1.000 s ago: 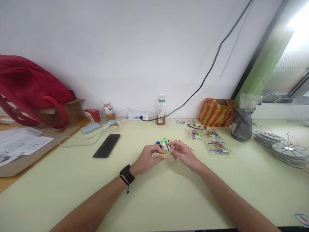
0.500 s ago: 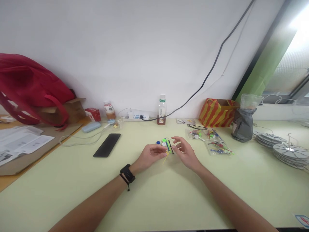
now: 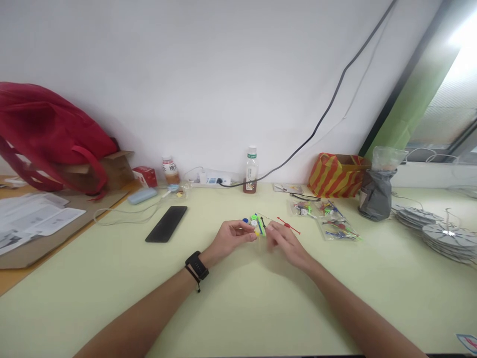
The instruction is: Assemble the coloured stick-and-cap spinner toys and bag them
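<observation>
The yellow piece is pinched between thumb and fingers of the left hand, seemingly by one end so the rest stays free. The right hand curls nearby, blurred; I cannot tell whether its fingers grip anything. The white disc and black rod lie just beyond, apparently for easy reach.

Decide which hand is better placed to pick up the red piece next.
The right hand, probably: it lies closer to the red piece, while the left hand is farther off and seems to pinch the yellow piece.
</observation>
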The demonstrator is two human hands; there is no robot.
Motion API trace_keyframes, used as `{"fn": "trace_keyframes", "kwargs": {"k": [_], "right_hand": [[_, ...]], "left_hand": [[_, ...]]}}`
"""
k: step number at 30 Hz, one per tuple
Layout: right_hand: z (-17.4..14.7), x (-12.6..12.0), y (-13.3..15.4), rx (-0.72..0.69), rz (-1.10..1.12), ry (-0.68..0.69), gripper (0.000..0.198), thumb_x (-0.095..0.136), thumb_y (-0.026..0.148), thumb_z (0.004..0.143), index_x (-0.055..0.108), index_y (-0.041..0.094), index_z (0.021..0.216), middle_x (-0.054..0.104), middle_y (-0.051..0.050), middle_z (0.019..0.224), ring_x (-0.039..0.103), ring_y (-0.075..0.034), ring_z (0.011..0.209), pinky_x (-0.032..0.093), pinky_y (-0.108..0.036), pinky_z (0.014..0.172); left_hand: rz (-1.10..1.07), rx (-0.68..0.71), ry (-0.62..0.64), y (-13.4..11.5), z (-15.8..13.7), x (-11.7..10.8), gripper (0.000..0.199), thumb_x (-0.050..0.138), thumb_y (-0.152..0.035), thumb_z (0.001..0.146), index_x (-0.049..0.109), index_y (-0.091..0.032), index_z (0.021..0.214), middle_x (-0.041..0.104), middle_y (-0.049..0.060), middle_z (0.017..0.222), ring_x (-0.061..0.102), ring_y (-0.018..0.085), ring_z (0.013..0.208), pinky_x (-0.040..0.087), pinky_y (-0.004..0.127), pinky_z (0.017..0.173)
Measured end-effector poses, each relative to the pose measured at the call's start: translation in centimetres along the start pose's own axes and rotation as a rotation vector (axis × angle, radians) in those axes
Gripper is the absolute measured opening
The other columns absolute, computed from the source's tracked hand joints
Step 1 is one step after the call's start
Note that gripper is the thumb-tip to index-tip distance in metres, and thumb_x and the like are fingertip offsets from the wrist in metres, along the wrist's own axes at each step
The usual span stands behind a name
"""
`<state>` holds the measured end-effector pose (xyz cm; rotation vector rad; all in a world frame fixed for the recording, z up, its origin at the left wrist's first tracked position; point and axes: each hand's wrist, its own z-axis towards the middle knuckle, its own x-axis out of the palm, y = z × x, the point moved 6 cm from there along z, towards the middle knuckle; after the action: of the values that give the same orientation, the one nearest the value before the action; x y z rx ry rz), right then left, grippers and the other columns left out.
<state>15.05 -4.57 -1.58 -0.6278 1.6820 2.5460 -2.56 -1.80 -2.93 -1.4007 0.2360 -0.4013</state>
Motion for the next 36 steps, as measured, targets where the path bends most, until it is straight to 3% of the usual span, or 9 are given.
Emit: {"fn": "trace_keyframes", "kwargs": {"k": [1, 3, 9, 20, 26, 29, 32, 34, 36], "right_hand": [[0.2, -0.2, -0.1, 0.004, 0.006, 0.0, 0.056, 0.037, 0.052, 0.104, 0.055, 0.02, 0.063, 0.051, -0.002, 0.067, 0.051, -0.016, 0.066, 0.044, -0.03, 0.066], [0.5, -0.6, -0.2, 0.017, 0.025, -0.026, 0.06, 0.04, 0.054, 0.103, 0.044, 0.02, 0.053, 0.046, 0.0, 0.059, 0.047, -0.015, 0.061, 0.041, -0.03, 0.063], [0.4, 0.2, 0.0, 0.082, 0.216, 0.009, 0.032, 0.068, 0.052, 0.089, 0.058, 0.022, 0.091, 0.058, 0.001, 0.08, 0.053, -0.014, 0.067, 0.044, -0.027, 0.062], [0.3, 0.5, -0.1, 0.055, 0.114, 0.04, 0.032, 0.064, 0.052, 0.092, 0.061, 0.022, 0.105, 0.063, -0.003, 0.089, 0.056, -0.015, 0.072, 0.048, -0.029, 0.065], [-0.1, 0.3, -0.2, 0.045, 0.113, -0.033, 0.055, 0.062, 0.05, 0.093, 0.045, 0.029, 0.142, 0.061, -0.002, 0.099, 0.053, -0.013, 0.067, 0.046, -0.028, 0.061], [-0.1, 0.1, -0.4, 0.058, 0.104, -0.021, 0.032, 0.06, 0.05, 0.094, 0.066, 0.024, 0.112, 0.059, -0.001, 0.089, 0.05, -0.013, 0.063, 0.042, -0.027, 0.058], [0.1, 0.5, -0.4, 0.069, 0.069, 0.093, 0.054, 0.053, 0.052, 0.098, 0.056, 0.019, 0.056, 0.048, 0.0, 0.062, 0.045, -0.013, 0.057, 0.039, -0.029, 0.058], [0.2, 0.6, -0.4, 0.081, 0.08, 0.104, 0.059, 0.053, 0.055, 0.097, 0.046, 0.02, 0.05, 0.044, 0.001, 0.057, 0.042, -0.012, 0.055, 0.037, -0.029, 0.057], [0.3, 0.4, -0.4, 0.098, 0.117, 0.046, 0.05, 0.059, 0.057, 0.093, 0.049, 0.02, 0.061, 0.046, 0.003, 0.061, 0.042, -0.012, 0.057, 0.038, -0.027, 0.056]], "left_hand": [[0.003, -0.003, -0.004, 0.0, 0.0, 0.0, 0.027, 0.09, -0.03, 0.072, 0.077, -0.014, 0.09, 0.078, 0.006, 0.091, 0.071, 0.016, 0.081, 0.057, 0.03, 0.082], [0.006, -0.005, -0.007, 0.2, 0.1, 0.0, 0.027, 0.09, -0.029, 0.072, 0.077, -0.014, 0.09, 0.078, 0.006, 0.089, 0.071, 0.016, 0.079, 0.057, 0.029, 0.081], [-0.011, 0.0, 0.027, 0.6, 0.1, 0.0, 0.026, 0.088, -0.028, 0.075, 0.076, -0.014, 0.093, 0.077, 0.006, 0.093, 0.072, 0.017, 0.086, 0.056, 0.029, 0.083], [0.024, 0.018, 0.03, 0.6, 0.1, -0.1, 0.028, 0.088, -0.031, 0.076, 0.076, -0.014, 0.094, 0.077, 0.007, 0.094, 0.072, 0.018, 0.085, 0.057, 0.031, 0.082], [0.022, 0.015, -0.009, 0.5, 0.2, -0.4, 0.028, 0.087, -0.031, 0.076, 0.077, -0.016, 0.097, 0.077, 0.006, 0.094, 0.071, 0.017, 0.086, 0.056, 0.03, 0.083], [0.013, 0.022, -0.028, 0.3, 0.2, -0.4, 0.027, 0.089, -0.03, 0.074, 0.077, -0.015, 0.094, 0.077, 0.006, 0.092, 0.071, 0.017, 0.085, 0.056, 0.03, 0.084], [0.013, 0.027, -0.04, 0.2, 0.2, -0.4, 0.027, 0.089, -0.03, 0.073, 0.078, -0.015, 0.093, 0.077, 0.006, 0.091, 0.071, 0.016, 0.084, 0.056, 0.03, 0.084], [0.018, 0.031, -0.039, 0.2, 0.2, -0.4, 0.028, 0.089, -0.03, 0.074, 0.078, -0.015, 0.094, 0.077, 0.006, 0.091, 0.071, 0.017, 0.085, 0.056, 0.03, 0.084], [0.027, 0.035, -0.035, 0.2, 0.2, -0.4, 0.028, 0.089, -0.031, 0.074, 0.077, -0.015, 0.094, 0.077, 0.007, 0.094, 0.071, 0.018, 0.087, 0.057, 0.031, 0.085]]}}
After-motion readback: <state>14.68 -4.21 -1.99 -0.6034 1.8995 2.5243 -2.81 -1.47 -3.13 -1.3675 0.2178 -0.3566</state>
